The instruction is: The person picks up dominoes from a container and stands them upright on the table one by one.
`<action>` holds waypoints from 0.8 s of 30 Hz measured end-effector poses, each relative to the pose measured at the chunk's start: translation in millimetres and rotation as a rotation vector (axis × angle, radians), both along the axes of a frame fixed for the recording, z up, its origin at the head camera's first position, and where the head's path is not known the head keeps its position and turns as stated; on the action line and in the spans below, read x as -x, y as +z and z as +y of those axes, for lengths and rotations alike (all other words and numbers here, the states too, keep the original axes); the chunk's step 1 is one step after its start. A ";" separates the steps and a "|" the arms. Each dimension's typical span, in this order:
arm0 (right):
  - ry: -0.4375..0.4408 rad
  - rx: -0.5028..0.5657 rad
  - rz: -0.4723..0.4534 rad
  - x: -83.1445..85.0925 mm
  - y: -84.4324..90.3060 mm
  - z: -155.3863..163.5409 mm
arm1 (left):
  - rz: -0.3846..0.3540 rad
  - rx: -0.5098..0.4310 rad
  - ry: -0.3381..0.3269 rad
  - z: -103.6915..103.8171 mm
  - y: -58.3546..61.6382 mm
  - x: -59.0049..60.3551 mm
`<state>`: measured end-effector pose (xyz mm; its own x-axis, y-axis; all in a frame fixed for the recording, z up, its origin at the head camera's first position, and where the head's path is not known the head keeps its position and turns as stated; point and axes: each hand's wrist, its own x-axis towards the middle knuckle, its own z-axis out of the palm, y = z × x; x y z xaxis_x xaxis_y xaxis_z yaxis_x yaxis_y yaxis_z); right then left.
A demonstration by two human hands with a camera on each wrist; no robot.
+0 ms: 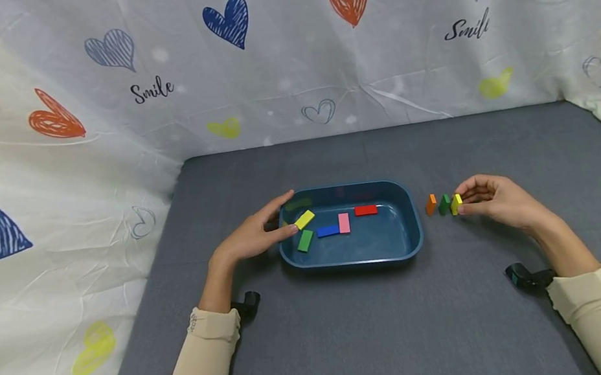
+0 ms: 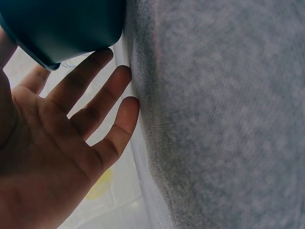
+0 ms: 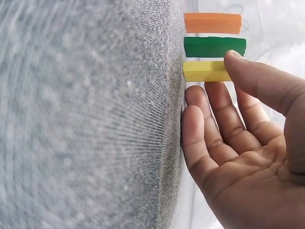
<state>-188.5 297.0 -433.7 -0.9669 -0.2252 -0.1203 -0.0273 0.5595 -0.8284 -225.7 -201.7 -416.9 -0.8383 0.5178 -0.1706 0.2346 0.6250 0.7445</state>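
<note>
A dark blue tray (image 1: 355, 264) lies on the grey cloth, with small coloured domino blocks inside. My left hand (image 1: 260, 230) is at its left end, fingers spread and fairly straight against the outside, thumb over the rim beside a yellow block (image 1: 304, 219). In the left wrist view the left hand (image 2: 62, 124) reaches up to the tray wall (image 2: 71, 28). Right of the tray, my right hand (image 1: 500, 202) pinches an upright yellow domino block (image 3: 205, 71) between thumb and fingers. A green block (image 3: 212, 46) and an orange block (image 3: 212, 23) stand beside it in a row.
Inside the tray lie a green block (image 1: 305, 240), a blue block (image 1: 328, 231), a pink block (image 1: 344, 223) and a red block (image 1: 366, 210). A white curtain (image 1: 283, 79) printed with hearts hangs behind and at the sides of the grey table cloth (image 1: 383, 338).
</note>
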 end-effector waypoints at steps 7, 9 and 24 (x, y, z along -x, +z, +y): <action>0.003 -0.013 -0.006 1.2 -2.7 0.7 | 0.000 -0.016 -0.012 -0.5 -0.7 0.6; 0.004 -0.016 -0.011 1.7 -3.3 0.9 | -0.002 -0.020 -0.012 -0.5 -0.2 0.4; -0.012 0.003 0.013 -4.0 4.7 1.1 | -0.011 -0.022 -0.007 0.8 2.7 -0.8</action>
<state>-184.5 298.1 -429.0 -0.9709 -0.2141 -0.1069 -0.0315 0.5572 -0.8298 -224.9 -200.9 -414.1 -0.8329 0.5272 -0.1682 0.2304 0.6068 0.7608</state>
